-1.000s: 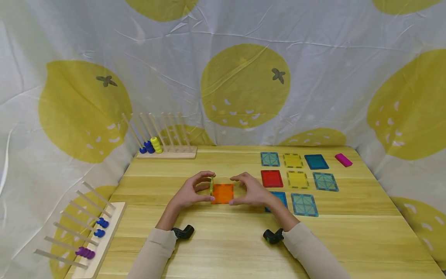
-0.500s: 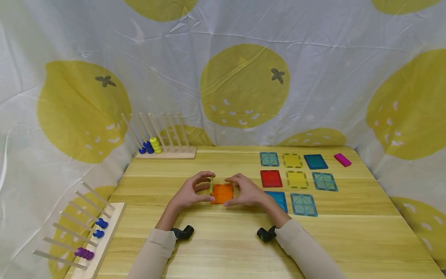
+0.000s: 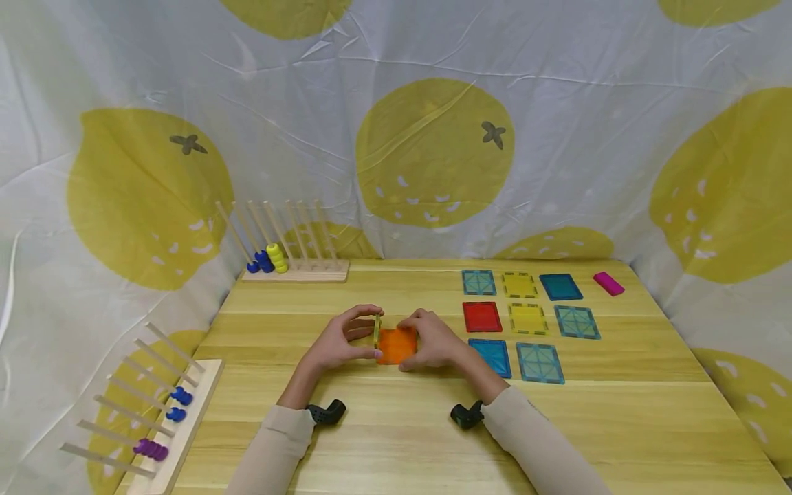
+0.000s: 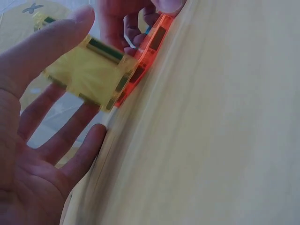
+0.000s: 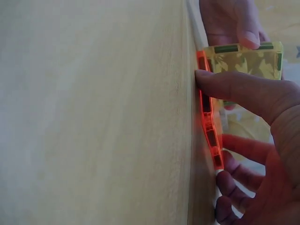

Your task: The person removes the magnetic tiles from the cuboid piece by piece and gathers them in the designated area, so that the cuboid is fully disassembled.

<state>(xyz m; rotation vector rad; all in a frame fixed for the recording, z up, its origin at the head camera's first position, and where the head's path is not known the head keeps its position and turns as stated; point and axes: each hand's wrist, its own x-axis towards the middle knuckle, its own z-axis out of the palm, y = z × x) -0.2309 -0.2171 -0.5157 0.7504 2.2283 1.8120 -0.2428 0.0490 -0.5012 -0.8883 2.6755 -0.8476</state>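
My left hand [image 3: 337,340] pinches a yellow magnetic tile [image 4: 89,70] between thumb and fingers, holding it upright on edge. Its lower edge meets the left side of an orange magnetic tile [image 3: 396,347], which lies flat on the wooden table [image 3: 396,440]. On the other side, my right hand [image 3: 438,340] holds the orange tile, thumb on the near edge and index finger at the far edge. In the right wrist view the thumb covers part of the orange tile's near edge [image 5: 211,136]. The far edge is partly hidden by fingers.
Right of my hands lie flat tiles in rows, among them a red tile [image 3: 482,317], a blue tile [image 3: 491,358] and a yellow tile [image 3: 528,319]. A pink block [image 3: 609,283] lies at back right. Peg racks with beads [image 3: 309,273] stand at back left and front left [image 3: 196,412].
My right hand has moved left and closed in on the orange tile, which has shifted very slightly. My left hand stays nearly still with the upright yellow tile.
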